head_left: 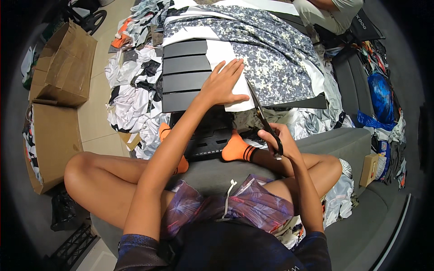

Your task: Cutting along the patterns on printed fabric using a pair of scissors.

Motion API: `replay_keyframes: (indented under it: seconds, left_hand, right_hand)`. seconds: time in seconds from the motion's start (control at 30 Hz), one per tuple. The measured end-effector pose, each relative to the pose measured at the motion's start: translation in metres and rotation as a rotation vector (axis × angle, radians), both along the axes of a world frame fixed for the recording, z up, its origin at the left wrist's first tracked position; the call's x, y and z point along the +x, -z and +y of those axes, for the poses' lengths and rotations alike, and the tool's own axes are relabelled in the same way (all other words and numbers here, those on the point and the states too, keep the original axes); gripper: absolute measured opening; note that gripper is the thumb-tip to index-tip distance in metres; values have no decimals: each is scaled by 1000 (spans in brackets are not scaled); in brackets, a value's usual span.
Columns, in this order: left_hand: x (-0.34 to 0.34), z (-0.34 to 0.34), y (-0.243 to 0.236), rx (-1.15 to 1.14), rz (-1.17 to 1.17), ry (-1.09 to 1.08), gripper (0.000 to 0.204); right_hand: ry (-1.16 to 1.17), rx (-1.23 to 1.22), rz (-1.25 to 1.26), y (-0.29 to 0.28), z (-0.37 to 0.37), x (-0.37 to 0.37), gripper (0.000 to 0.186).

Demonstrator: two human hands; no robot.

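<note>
A grey camouflage-print fabric (278, 67) lies spread over a dark slatted low table (184, 82). Along its left side runs a white border strip (240, 105). My left hand (222, 84) rests flat on that strip, fingers stretched toward the print and thumb pointing right. In my right hand (285, 139) is a pair of black-handled scissors (261, 114), my fingers wrapped round the handles. The blades point away from me and reach the seam between the white strip and the print. Whether they are parted is hard to make out.
Heaps of white and dark cloth scraps (133, 92) cover the floor left of the table. Two cardboard boxes (56, 140) stand farther left. Another person (325, 16) sits at the far right. A blue plastic bag (382, 97) lies by the grey sofa (334, 140).
</note>
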State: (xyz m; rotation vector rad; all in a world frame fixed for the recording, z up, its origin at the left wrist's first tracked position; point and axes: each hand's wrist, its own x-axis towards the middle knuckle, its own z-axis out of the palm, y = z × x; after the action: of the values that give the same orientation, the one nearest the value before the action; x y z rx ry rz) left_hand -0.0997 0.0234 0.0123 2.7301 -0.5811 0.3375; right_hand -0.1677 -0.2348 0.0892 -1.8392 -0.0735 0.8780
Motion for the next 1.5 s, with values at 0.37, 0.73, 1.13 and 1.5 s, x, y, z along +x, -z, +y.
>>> replay_keyframes:
  seconds: [0.37,0.73,1.13,1.5]
  left_hand:
    - [1,1,0,0,-8,1,102]
    - [1,1,0,-24,-11,1,104]
    - [2,3,0,-32,-5,9,106]
    - [2,1,0,49,89,-53,120]
  right_hand:
    - [8,7,-16,9,-2,-2,38]
    - [8,32,-29,16,0,0,37]
    - [-21,-20,-48,9,0,1,36]
    - [-54,35,-10,11,0,5,41]
